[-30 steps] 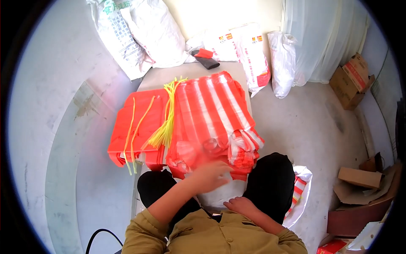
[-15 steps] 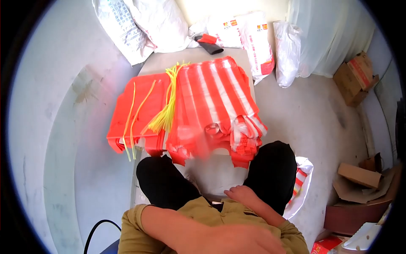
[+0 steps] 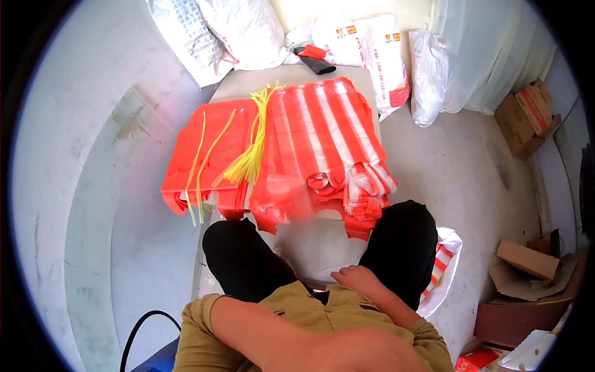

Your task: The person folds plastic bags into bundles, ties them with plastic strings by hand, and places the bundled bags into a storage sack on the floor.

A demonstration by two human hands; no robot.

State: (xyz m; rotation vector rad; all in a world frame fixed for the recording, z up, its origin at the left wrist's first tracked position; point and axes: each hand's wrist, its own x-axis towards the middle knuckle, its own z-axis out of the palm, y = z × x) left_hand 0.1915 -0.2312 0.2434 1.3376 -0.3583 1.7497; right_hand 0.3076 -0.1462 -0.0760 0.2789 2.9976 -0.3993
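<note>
My left hand is close to the camera, its forearm crossing my body to the right. It is blurred and runs off the bottom edge, so its fingers do not show. Near my right thigh, my right hand rests on my lap, fingers loosely stretched and nothing visible in them. In front of my knees lies a stack of red-and-white striped plastic bags. Beside it on the left are folded red plastic bags, with two loose yellow strips on top. A bundle of yellow strips lies between the stacks.
White sacks stand along the back, with a dark roll before them. On the right are cardboard boxes and opened cartons. A white sack holding striped bags sits beside my right leg.
The view has shifted slightly, so the bags appear a little higher and further right. My left hand has moved slightly lower in view; my right hand stays on my lap.
</note>
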